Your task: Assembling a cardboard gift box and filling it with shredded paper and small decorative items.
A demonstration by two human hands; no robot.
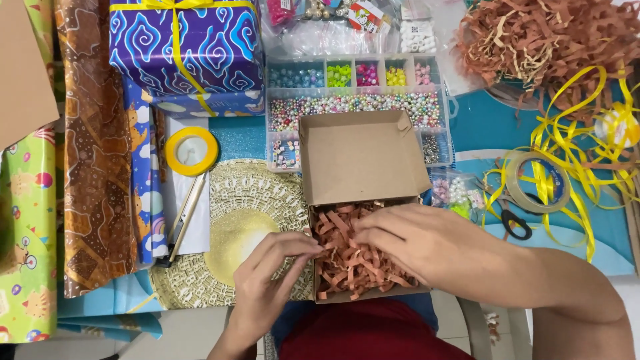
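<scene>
An open brown cardboard box (319,293) sits at the table's near edge, its lid (360,157) folded back. Brown shredded paper (347,263) fills it. My left hand (270,283) rests at the box's left wall, fingertips pinching into the shreds. My right hand (417,243) lies flat over the shreds on the right side, fingers pointing left and touching the paper.
A clear bead organiser (357,100) lies behind the lid. A wrapped blue gift with yellow ribbon (187,50) stands far left. Wrapping paper rolls (93,153), a yellow tape roll (192,151), a round woven mat (240,227), scissors (513,217), loose yellow ribbon (573,140) and a pile of shreds (547,40) surround it.
</scene>
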